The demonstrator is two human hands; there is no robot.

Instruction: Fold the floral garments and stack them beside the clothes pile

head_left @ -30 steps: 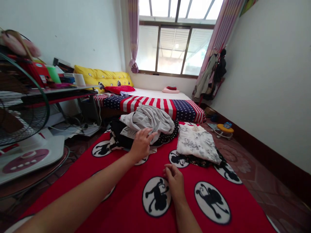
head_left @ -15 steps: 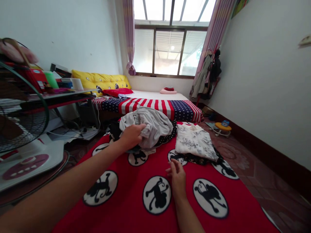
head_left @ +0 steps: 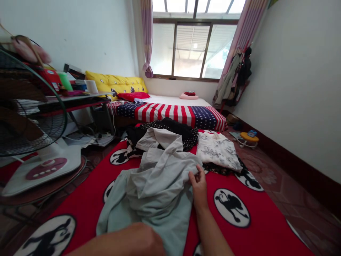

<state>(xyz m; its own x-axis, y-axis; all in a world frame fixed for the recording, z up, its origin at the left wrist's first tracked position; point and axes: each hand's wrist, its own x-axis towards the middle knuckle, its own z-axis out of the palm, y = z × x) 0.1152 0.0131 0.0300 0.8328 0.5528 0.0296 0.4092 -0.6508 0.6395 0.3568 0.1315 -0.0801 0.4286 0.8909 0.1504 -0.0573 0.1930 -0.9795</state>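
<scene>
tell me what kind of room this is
Probably a home bedroom: a low bed with pillows under the window, hanging clothes in the corner, and a grey garment spread on a red blanket.

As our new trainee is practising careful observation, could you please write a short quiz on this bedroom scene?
1. True or false: the folded floral garment lies on the bed.
2. What does the right hand touch? A) the fan B) the grey garment C) a pillow
3. Fill in: the blanket under the clothes is ___ with black monkey figures.

Key: 1 false, it lies on the blanket; 2 B; 3 red.
</scene>
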